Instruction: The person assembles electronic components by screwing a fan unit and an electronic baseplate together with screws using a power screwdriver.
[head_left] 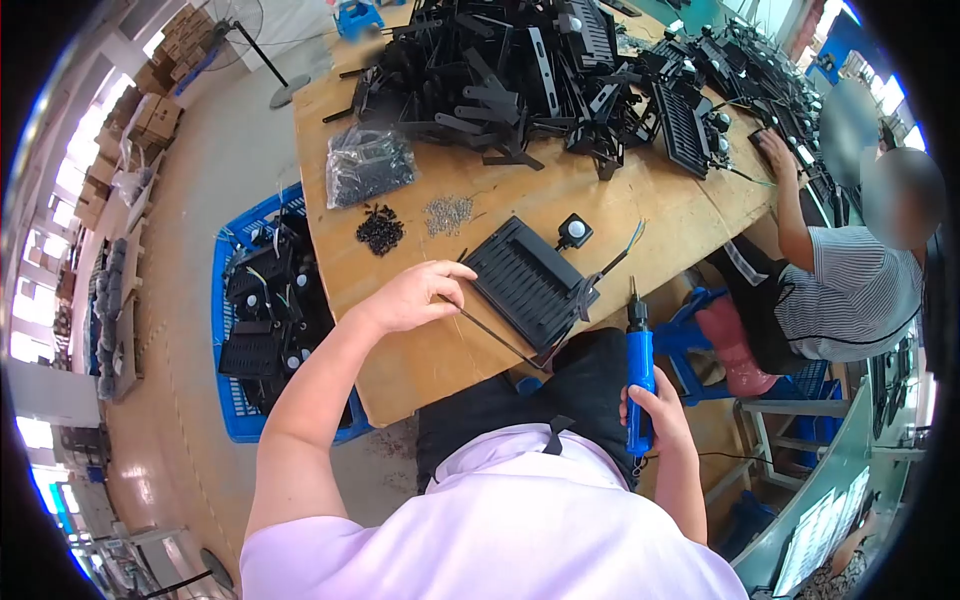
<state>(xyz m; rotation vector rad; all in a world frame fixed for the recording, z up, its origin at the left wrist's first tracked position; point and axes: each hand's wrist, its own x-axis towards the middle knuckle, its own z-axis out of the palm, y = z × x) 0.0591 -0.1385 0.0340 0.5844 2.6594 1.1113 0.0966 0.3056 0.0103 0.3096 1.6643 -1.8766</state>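
My left hand (425, 295) is closed with thumb and fingers on a thin black bracket (500, 338), which slants along the near side of a black finned floodlight housing (530, 285). The housing lies on the table, fins up, with a small black sensor head with a white dome (574, 231) at its far side and a cable with loose wire ends (632, 240) at its right. My right hand (655, 410) grips a blue electric screwdriver (640, 360) over my lap, its bit pointing away from me, apart from the housing.
Black screws (380, 231), silver screws (447, 214) and a plastic bag of parts (369, 168) lie beyond my left hand. Black brackets (490, 80) are heaped at the back. A blue crate (232, 400) of lamps stands left. A co-worker (840, 290) sits at right.
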